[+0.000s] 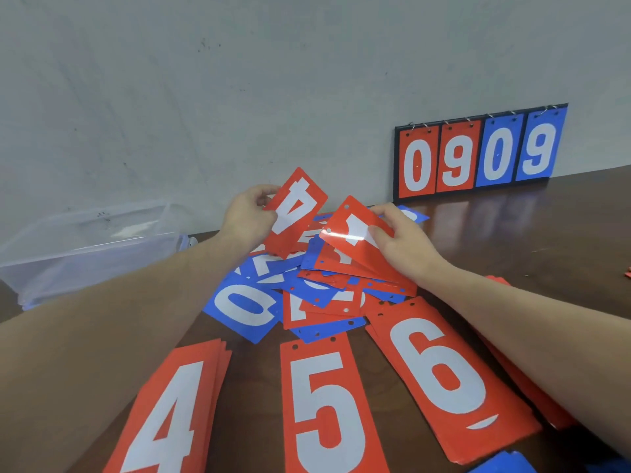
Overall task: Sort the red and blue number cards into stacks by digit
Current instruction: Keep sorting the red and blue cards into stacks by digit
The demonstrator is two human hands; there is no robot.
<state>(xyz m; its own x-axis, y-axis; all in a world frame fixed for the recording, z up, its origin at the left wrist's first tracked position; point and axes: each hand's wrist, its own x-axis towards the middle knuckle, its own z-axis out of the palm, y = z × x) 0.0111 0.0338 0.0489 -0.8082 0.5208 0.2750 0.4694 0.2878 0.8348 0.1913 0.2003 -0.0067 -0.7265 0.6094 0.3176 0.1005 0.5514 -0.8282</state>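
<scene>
Two cards are up off the table (563, 233) in my grip: my left hand (247, 218) pinches a red 4 card (296, 213) by its edge, held upside down and tilted above the mixed pile (307, 285), while my right hand (401, 238) pinches another red card (351, 230), thumb on its face, low over the pile's far side; glare hides its digit. Red and blue cards lie jumbled in the pile at the table's middle. Along the near edge sit three red stacks: the 4 stack (170, 414) on the left, the 5 stack (324, 404) beside it, the 6 stack (444, 373) under my right forearm. At the far edge a scoreboard (478, 151) reading 0909 leans on the wall, and a clear plastic box (85, 247) stands at the left edge.
</scene>
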